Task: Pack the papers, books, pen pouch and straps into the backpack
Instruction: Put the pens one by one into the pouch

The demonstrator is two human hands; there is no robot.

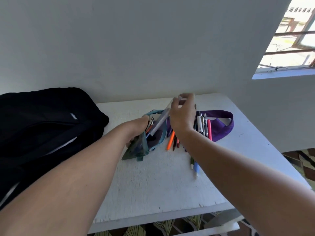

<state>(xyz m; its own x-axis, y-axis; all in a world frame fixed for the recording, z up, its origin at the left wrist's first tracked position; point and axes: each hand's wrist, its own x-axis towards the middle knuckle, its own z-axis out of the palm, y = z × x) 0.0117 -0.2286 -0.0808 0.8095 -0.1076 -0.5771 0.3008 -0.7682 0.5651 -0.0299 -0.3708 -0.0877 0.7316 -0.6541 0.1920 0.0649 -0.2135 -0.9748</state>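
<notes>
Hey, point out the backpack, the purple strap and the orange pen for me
backpack point(42, 120), head view, on its black front panel.
purple strap point(221, 114), head view, on the far band of its loop.
orange pen point(171, 140), head view, on the middle of its barrel.

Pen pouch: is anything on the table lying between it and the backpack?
Nothing visible does. The pen pouch, held open by the left hand, sits right of the backpack with only bare table between them. The loose pens lie on its far side.
</notes>
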